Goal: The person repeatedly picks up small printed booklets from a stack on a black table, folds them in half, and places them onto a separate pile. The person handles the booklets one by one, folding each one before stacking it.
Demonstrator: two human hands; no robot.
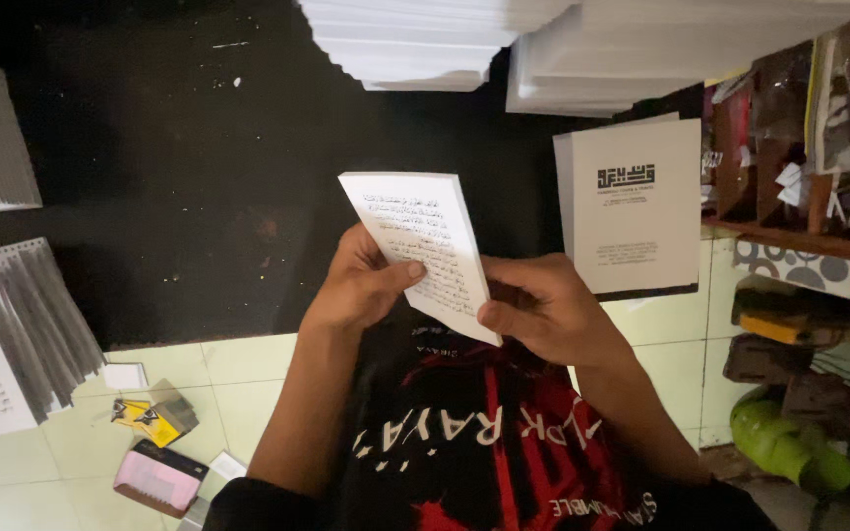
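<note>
1. Two hands are seen from above, raised in front of a black and red printed shirt (504, 433), with a thick white booklet (420, 251) held between them.
2. The booklet is tilted, its top page covered in lines of printed script, and it is held above a dark floor mat (199, 197).
3. The left hand (361, 285) is closed on the booklet's left edge, with the thumb pressed flat across the lower part of the page.
4. The right hand (548, 310) is closed on the lower right corner, the thumb laid on the page edge and the fingers curled behind it.
5. A cream-covered booklet (632, 206) is stood upright just right of the held one, apart from it.
6. Stacks of white paper (543, 44) are seen beyond the hands, at the top.
7. Fanned printed sheets (12, 334) are laid on the far left, with a small yellow box (154, 421) and a pink case (157, 478) on the pale tiled floor (238, 383).
</note>
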